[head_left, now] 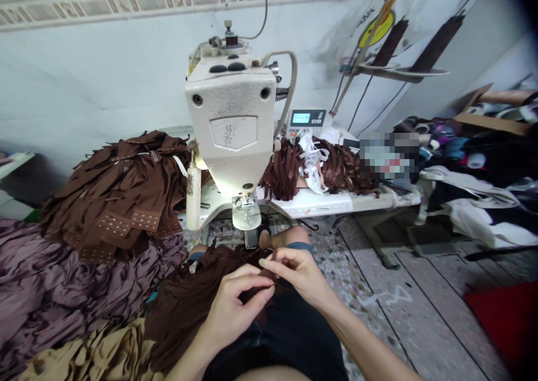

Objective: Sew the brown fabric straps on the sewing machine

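Bg first: pale tiled wall (pixel 126 73) w/ a patterned border across the top of the frame, speckled floor lower right. Kinda cramped corner tbh.

Main thing is the brown cloth piece (pixel 269 275), just below center frame, held up over the lap. Left hand (pixel 241 302) has thumb + index nearly meeting on it, the other fingers loosely curled. Right hand (pixel 296 272) is doing abt the same, thumb and index closed in a pinch on the upper bit. So both hands are gripping, neither's spread. Fingertips sit close together, prob so a small edge stays flat and easy to see. Can't tell exactly which edge, fingers cover most of it.

Next out, a heap of brown cloth (pixel 180 314) lies across the lap, lower center-left, prob there to be w/in easy reach. Can't tell if the pinched bit is joined to it.

Sewing machine (pixel 231 112) is upper center, light on over the needle area, hands well short of it. Right of it, a bundle of brown straps (pixel 288 173) w/ white ribbon (pixel 313 162) around the middle, prob to keep 'em together. Brown pile (pixel 117 201) mid-left, mauve cloth (pixel 84 291) and tan cloth (pixel 96 356) lower left, seemingly sorted by color. Thread cones (pixel 435 45) stand upper right.
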A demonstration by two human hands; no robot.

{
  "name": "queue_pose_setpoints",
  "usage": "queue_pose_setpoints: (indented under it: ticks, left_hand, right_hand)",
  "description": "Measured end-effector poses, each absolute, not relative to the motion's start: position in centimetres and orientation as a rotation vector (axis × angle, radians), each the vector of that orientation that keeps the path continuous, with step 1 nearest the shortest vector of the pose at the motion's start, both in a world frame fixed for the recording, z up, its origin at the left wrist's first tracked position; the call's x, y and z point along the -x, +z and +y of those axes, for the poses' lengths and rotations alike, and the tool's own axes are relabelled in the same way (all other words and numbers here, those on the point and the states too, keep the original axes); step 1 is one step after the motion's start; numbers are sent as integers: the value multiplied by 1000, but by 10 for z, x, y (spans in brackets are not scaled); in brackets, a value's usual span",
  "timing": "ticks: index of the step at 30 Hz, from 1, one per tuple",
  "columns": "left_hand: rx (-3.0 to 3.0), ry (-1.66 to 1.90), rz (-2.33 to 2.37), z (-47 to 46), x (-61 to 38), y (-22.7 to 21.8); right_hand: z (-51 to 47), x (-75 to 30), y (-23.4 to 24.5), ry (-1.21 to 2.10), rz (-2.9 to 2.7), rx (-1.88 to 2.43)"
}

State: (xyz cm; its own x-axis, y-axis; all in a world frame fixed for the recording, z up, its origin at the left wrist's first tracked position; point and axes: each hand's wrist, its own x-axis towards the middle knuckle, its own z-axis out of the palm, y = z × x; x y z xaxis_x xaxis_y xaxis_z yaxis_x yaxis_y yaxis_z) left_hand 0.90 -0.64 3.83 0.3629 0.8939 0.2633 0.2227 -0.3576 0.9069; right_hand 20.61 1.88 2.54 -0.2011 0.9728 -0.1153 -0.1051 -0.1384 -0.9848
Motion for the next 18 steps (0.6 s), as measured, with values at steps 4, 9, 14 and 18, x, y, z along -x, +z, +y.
queue_pose_setpoints:
  ticks: [4, 9, 14, 18]
  left_hand:
    - [-1971, 1179, 1092, 4, 0, 59]
    - [-2616, 1402, 1097, 32, -2, 78]
    - [-3037, 1241, 949, 58, 2, 84]
    - [-3016, 1229, 994, 61, 6, 75]
  right_hand:
    - [34, -208, 53, 1175, -1338, 1101]
    - [67, -197, 72, 737, -1504, 1063]
    - [100, -187, 70, 570, -1533, 1078]
    - [104, -194, 68, 470, -1685, 993]
